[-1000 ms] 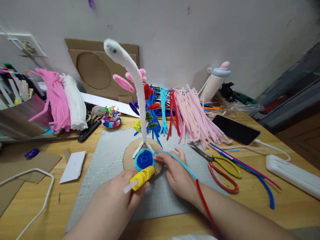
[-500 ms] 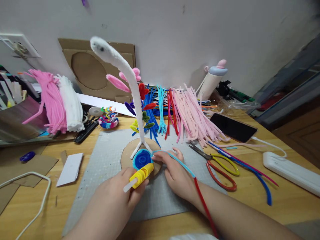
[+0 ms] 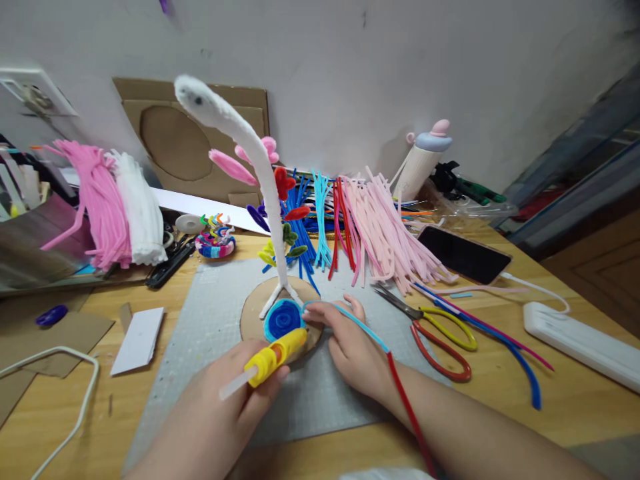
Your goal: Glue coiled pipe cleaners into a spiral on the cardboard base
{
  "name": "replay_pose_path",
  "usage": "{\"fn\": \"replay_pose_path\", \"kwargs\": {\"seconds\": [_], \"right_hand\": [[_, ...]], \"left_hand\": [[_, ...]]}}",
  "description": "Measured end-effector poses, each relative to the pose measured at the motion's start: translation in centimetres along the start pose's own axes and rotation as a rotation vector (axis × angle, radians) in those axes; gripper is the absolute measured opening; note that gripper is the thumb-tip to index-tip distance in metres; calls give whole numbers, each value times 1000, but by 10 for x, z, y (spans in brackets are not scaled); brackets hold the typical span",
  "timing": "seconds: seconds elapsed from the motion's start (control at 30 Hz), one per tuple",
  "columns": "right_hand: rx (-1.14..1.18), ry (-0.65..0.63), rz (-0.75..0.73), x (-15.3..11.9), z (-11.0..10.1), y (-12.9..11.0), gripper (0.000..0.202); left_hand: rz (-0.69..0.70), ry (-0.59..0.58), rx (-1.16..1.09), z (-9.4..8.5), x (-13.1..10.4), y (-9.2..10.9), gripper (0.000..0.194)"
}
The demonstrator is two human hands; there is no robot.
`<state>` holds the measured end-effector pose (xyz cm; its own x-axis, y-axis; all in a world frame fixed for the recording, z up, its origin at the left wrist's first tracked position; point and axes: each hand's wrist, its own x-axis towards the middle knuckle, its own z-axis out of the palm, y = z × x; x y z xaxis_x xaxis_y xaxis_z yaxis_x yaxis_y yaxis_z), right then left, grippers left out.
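My left hand is closed around a yellow hot glue gun, a clear glue stick poking from its rear. The gun's front end sits at the lower right edge of a blue pipe cleaner coil; its tip is hidden. This coil, dark blue ringed by light blue, lies on a round cardboard base. My right hand pinches the light blue pipe cleaner beside the coil, and its red continuation trails over my forearm. A white fuzzy stem with coloured petal shapes rises from the base.
Scissors lie right of my right hand on the grey cutting mat. Pink pipe cleaners, a phone and a power strip are farther right. A white cord and folded paper lie left.
My left hand has drawn slightly left and down, turning the glue gun so more of its body and glue stick shows. My right hand keeps its hold by the coil.
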<state>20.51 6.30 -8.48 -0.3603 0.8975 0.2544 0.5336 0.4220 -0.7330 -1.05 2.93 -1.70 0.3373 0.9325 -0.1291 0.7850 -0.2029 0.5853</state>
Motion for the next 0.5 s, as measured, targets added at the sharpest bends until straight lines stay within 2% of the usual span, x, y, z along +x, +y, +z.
{"fn": "replay_pose_path", "kwargs": {"seconds": [0.07, 0.13, 0.23, 0.33, 0.43, 0.5], "right_hand": [[-3, -5, 4, 0, -1, -1, 71], [-9, -8, 11, 0, -2, -3, 71], [-5, -15, 26, 0, -3, -4, 71], [3, -13, 23, -1, -2, -3, 73], [-9, -11, 10, -2, -1, -2, 72], [-23, -14, 9, -2, 0, -2, 70]], "left_hand": [[-15, 123, -61, 4, -3, -9, 28], [-110, 193, -121, 6, -4, -16, 35], [-320, 165, -185, 7, -4, -22, 49], [-453, 144, -284, 6, -4, -25, 57], [-540, 118, -513, 6, -5, -28, 61], [-543, 96, -652, 9, -6, -30, 60]]}}
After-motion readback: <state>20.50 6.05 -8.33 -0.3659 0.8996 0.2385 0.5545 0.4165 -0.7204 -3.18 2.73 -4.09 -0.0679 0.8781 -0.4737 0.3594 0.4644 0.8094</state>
